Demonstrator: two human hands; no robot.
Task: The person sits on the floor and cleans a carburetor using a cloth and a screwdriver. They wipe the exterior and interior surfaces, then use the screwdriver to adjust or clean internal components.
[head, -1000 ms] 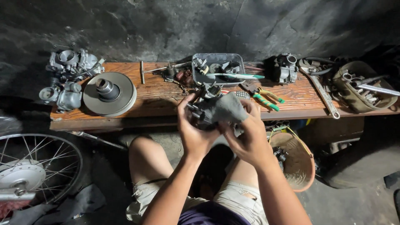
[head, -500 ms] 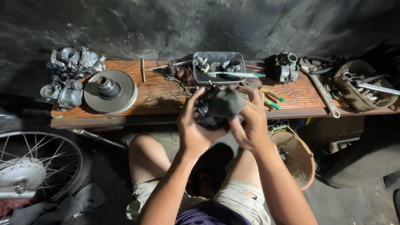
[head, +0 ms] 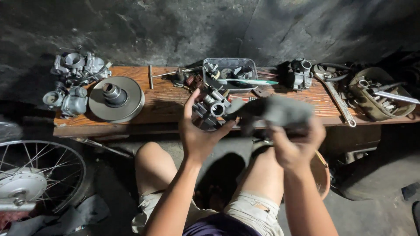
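Note:
My left hand [head: 197,133] grips a small metal carburetor [head: 211,110] in front of the wooden bench [head: 166,102]. A grey rag [head: 273,111] is gripped by my right hand [head: 294,146], pulled off to the right of the carburetor; it is blurred by motion. One end of the rag still reaches the carburetor. Both hands are above my knees, just short of the bench's front edge.
On the bench lie a round clutch pulley [head: 116,98], carburetor parts [head: 74,83] at the left, a grey tray [head: 231,72] of small parts, another carburetor [head: 299,74], a long wrench [head: 339,100] and a bag of tools [head: 378,94]. A spoked wheel [head: 30,181] stands lower left.
My right hand has pulled the rag away to the right, uncovering the carburetor, which my left hand still holds. Earlier both hands were wrapped around it together.

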